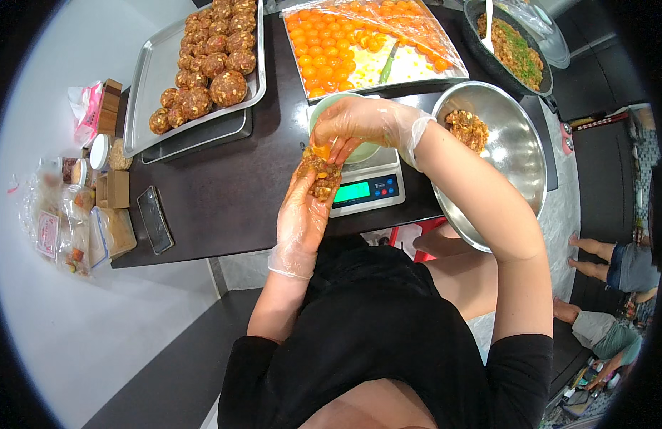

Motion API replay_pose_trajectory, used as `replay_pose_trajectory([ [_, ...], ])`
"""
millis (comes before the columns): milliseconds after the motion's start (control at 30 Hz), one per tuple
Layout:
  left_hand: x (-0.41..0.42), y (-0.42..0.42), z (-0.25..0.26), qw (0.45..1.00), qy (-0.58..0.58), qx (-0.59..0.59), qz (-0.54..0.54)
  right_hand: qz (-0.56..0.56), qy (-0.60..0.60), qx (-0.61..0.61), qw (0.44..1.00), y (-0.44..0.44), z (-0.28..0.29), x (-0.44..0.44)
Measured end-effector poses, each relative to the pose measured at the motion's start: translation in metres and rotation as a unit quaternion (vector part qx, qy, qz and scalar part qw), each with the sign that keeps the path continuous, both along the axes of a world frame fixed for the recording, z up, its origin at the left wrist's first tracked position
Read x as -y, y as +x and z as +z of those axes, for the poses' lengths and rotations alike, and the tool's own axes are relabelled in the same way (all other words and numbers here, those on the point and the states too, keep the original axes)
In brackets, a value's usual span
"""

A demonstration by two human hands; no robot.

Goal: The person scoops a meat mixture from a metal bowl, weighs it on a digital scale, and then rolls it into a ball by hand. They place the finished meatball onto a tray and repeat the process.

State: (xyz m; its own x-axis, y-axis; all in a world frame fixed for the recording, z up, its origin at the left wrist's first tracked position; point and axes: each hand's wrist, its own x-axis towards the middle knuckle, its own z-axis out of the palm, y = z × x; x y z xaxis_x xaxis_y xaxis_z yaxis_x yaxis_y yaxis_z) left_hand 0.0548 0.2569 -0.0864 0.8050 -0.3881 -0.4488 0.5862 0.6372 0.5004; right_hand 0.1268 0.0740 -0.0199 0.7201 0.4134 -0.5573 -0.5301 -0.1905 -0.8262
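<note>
My left hand (300,217), in a clear plastic glove, cradles a flattened lump of sticky nut-and-fruit filling (324,185). Above it my right hand (358,126), gloved too, bends down with its fingertips on an orange piece (321,152), which looks like egg yolk, at the lump's upper end. Behind the right hand a pale green bowl (363,154) stands on a digital kitchen scale (392,171) with a lit green display. To the right a large steel mixing bowl (516,177) holds a clump of the same kind of filling (467,131), partly beside my right forearm.
A metal tray (154,69) of rolled filling balls (229,88) overlaps a darker tray at left. Behind the scale lies a tray of orange yolks (320,48) under plastic film, with a green-handled utensil (387,64). A pan (510,51), a phone (155,220) and jars (100,153) surround these. Other people sit far right.
</note>
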Motion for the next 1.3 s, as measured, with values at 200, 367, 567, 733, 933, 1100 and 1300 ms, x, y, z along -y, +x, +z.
replay_pose_trajectory([
  [200,-0.004,0.0,0.001,1.0,-0.005,0.002,0.012,0.041,-0.036,0.068,0.996,-0.009,0.018,-0.017],
  [367,-0.008,0.0,0.01,0.999,-0.028,0.019,0.013,-0.044,0.069,0.055,0.995,-0.005,0.022,0.012],
  [567,-0.013,-0.001,0.011,0.999,-0.04,0.006,0.016,-0.037,0.034,0.077,0.996,-0.015,0.025,0.022],
  [733,-0.007,-0.01,0.054,0.998,-0.01,0.066,-0.023,-0.086,0.054,0.12,0.988,-0.039,0.048,0.037],
  [933,0.059,-0.003,0.084,0.98,-0.038,0.119,-0.154,-0.195,0.017,0.218,0.956,-0.09,0.084,0.084],
  [1100,0.133,0.001,0.084,0.965,-0.089,0.085,-0.233,-0.304,0.01,0.275,0.912,-0.132,0.082,0.142],
  [1300,0.2,-0.011,0.091,0.958,-0.007,0.084,-0.275,-0.391,0.039,0.273,0.878,-0.17,0.071,0.188],
])
